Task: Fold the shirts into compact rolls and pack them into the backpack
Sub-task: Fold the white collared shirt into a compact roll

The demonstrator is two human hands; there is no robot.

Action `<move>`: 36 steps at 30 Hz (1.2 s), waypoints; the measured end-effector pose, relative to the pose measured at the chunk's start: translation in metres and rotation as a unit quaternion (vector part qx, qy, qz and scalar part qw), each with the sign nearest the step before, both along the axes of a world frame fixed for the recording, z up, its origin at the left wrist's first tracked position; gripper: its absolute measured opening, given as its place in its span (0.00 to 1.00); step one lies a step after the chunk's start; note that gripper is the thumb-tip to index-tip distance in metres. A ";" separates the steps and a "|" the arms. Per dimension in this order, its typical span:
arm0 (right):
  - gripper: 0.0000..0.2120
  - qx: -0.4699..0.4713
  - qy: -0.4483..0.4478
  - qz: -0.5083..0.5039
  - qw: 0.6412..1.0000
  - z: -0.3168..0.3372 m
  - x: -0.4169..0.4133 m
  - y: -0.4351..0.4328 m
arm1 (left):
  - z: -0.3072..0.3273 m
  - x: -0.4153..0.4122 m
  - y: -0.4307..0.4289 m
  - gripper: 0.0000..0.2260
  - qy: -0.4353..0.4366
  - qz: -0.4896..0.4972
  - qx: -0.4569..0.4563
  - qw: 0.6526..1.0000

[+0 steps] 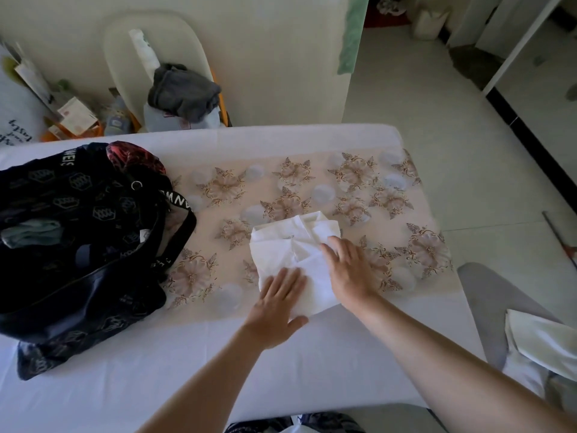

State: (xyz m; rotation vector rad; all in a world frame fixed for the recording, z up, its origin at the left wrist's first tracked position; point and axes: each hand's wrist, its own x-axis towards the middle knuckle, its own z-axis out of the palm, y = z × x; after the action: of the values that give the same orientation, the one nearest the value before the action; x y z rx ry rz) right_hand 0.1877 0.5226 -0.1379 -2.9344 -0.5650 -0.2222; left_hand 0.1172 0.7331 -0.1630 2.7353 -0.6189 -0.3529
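A white collared shirt [290, 245], folded into a small rectangle, lies on the flowered cloth in the middle of the table. My left hand [278, 303] presses flat on its near edge, fingers straight. My right hand [346, 270] lies flat on the shirt's right side, fingers spread toward the collar. A black patterned backpack [78, 232] sits open on the table's left, with grey-green fabric [31, 232] and a red patterned item [134, 157] showing inside it.
The table [218, 370] has a white cover and a floral runner [390, 198]. A chair with a dark grey garment [182, 92] stands behind it. White cloth [543, 342] lies on a grey seat at the right. Clutter sits far left by the wall.
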 end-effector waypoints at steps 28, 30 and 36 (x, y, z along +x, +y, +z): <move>0.09 0.195 0.323 -0.202 0.904 0.056 0.043 -0.018 | 0.060 0.074 0.030 0.12 0.106 0.385 -0.262 0.879; 0.14 0.169 0.271 -0.216 0.923 0.044 0.048 -0.008 | 0.060 0.082 0.023 0.15 -0.037 0.338 -0.220 0.914; 0.18 0.080 0.025 -0.105 0.991 0.025 0.047 0.019 | 0.030 0.095 -0.005 0.22 -0.105 0.005 -0.012 0.994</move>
State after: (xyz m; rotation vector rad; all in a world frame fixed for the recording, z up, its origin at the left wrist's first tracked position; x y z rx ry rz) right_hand 0.2345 0.5412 -0.1131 -2.8305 -0.2181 -0.2071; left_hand 0.2123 0.7282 -0.1328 2.7725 -0.6562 -0.0539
